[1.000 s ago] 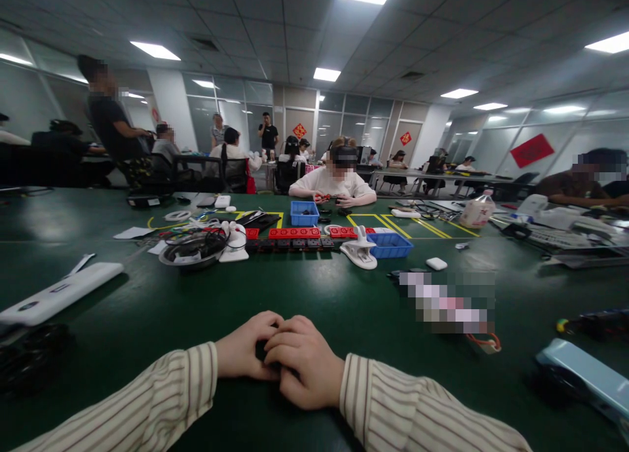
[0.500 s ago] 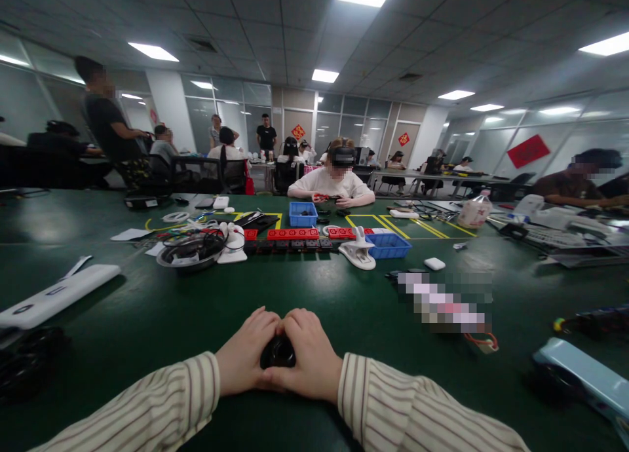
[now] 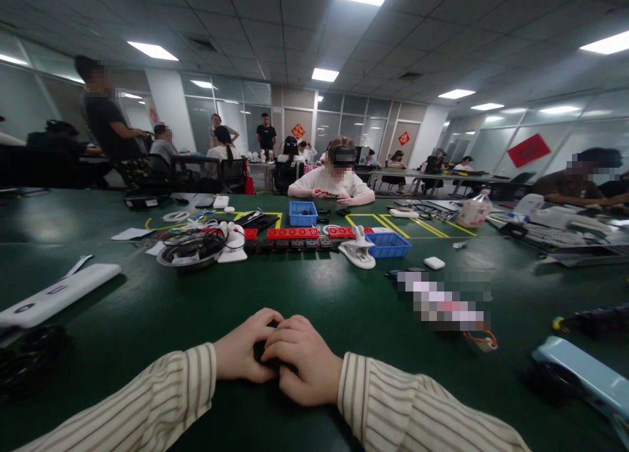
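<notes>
Both my hands meet at the near middle of the green table (image 3: 196,321). My left hand (image 3: 243,347) curls its fingers and thumb around the left side of a small glossy black object (image 3: 260,352). Over its top and right side lie the bent fingers of my right hand (image 3: 307,360), the thumb tucked below. Only dark bits of the object show between the fingers, so its kind cannot be made out.
Left lie a white power strip (image 3: 63,296) and a coiled black cable (image 3: 34,360). Ahead are a metal bowl with cables (image 3: 189,263), red socket strips (image 3: 293,233), a white clip stand (image 3: 360,252) and a blue basket (image 3: 388,245). A light blue device (image 3: 584,376) lies right. A person sits opposite.
My right fingers have moved down and left across the black object, covering its round face that showed before. My left hand has shifted slightly left.
</notes>
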{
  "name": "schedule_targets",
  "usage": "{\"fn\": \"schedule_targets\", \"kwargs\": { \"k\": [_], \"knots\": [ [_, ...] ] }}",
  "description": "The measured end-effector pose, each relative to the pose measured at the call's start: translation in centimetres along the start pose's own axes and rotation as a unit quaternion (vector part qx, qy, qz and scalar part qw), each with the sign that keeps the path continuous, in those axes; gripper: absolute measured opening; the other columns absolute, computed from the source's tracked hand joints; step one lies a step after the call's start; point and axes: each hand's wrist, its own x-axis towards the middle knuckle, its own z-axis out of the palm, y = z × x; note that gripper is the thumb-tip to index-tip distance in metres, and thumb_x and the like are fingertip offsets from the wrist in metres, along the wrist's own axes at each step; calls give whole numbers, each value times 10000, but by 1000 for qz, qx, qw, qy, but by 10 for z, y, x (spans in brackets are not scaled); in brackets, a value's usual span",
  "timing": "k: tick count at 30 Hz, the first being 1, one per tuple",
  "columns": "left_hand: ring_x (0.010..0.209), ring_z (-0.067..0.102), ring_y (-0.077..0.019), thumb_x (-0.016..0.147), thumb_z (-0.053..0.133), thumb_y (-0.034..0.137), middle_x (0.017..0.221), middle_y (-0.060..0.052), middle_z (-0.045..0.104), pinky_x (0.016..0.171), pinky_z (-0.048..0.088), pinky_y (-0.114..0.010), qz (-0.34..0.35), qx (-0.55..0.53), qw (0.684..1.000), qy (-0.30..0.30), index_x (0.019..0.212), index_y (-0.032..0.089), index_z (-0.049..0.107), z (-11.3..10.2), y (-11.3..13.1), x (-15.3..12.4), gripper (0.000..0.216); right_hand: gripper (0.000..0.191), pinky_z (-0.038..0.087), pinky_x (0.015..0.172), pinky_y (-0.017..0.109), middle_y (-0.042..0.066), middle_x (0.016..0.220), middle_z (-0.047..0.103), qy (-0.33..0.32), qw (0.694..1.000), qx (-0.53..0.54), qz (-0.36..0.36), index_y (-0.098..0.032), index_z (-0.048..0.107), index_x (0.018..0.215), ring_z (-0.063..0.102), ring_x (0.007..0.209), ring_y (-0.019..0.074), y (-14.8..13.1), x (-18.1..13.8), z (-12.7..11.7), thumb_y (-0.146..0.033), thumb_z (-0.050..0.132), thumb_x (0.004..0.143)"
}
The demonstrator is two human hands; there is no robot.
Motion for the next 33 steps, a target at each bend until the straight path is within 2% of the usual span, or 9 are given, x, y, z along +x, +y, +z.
{"fn": "schedule_targets", "kwargs": {
  "k": [4,8,10,13,17,20,24,31,33],
  "knots": [
    [1016,449,-230,530,692,200,1076,-29,458,939,368,-346,1,2,1000,6,1041,215,534,1,-3,-1,535,380,342,867,364,56,1030,586,24,999,10,-18,-185,504,1011,472,982,195,-4,2,-5,-230,408,645],
    [1042,444,-287,507,726,410,1117,-71,480,1007,244,-504,-6,47,999,17,1141,192,448,5,-5,-2,726,395,338,856,372,84,1041,541,56,997,-18,48,-167,489,1039,451,962,213,-4,1,-4,-408,473,726],
    [1022,460,-292,516,713,472,1081,-75,504,1018,162,-561,-13,68,997,20,1116,190,460,7,-3,-2,710,418,344,820,368,79,965,534,65,992,-47,93,-163,498,976,450,895,209,-2,0,-1,-498,496,727],
    [970,491,-273,542,693,505,1008,-65,531,1019,137,-573,-37,79,996,35,1051,187,489,10,3,-1,634,446,347,764,350,52,865,508,62,985,-84,139,-168,491,884,439,814,194,0,-1,4,-576,512,705],
    [924,501,-234,583,675,379,933,-36,541,1027,181,-517,-42,74,996,37,925,192,525,10,7,1,418,364,342,739,329,30,831,493,34,982,-99,157,-178,484,834,436,788,181,1,0,5,-503,572,697],
    [924,484,-231,537,683,283,931,-26,526,1013,235,-474,-42,56,997,37,888,189,537,8,5,0,391,269,352,753,325,33,859,509,25,986,-72,145,-182,488,853,449,813,181,-1,1,3,-374,589,694],
    [934,466,-216,495,650,136,987,-20,493,872,399,-331,-12,-8,1000,12,962,201,557,4,2,-1,480,242,373,765,330,54,914,543,20,993,-36,107,-182,503,901,477,842,187,-2,1,0,-291,539,687],
    [955,465,-210,521,641,138,995,2,478,882,384,-302,23,-19,999,-17,895,217,596,4,-3,0,384,264,379,763,325,58,896,616,23,999,-18,-27,-172,523,893,525,846,173,-3,1,-3,-189,390,666],
    [983,464,-220,514,655,132,1021,-5,484,921,366,-319,22,-24,999,-20,945,214,582,4,-3,0,444,280,365,815,336,55,938,616,29,999,-16,-40,-174,521,918,517,896,173,-5,2,-4,-185,378,678]
  ]
}}
